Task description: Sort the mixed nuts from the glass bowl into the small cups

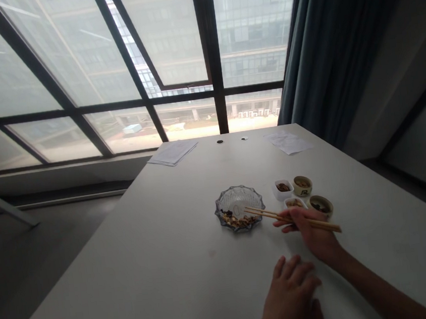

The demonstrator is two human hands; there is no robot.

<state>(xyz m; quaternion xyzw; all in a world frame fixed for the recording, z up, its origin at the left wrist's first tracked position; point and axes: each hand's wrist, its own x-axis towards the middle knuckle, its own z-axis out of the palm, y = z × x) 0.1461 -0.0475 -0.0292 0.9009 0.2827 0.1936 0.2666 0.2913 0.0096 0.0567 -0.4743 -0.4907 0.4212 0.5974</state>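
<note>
A pair of wooden chopsticks point(322, 225) is gripped in my right hand point(314, 232). Their tips reach left over the right side of a scalloped glass bowl point(242, 193). Small brown and dark dried pieces point(238, 220) lie along the near side of that bowl. Whether the tips pinch a piece is too small to tell. My left hand point(290, 293) rests on the table nearer to me, fingers spread, holding nothing. Just beyond my right hand stand two white tubs, one of them a square tub point(277, 193), and two round cups, a far cup point(302, 185) and a near cup point(327, 211), each with contents.
The white table point(152, 267) runs away from me towards a large window point(176, 31). Papers lie at its far left, a stack point(174, 152), and at its far right, loose sheets point(289, 141). Two small round items sit between them. A dark curtain point(324, 56) hangs on the right.
</note>
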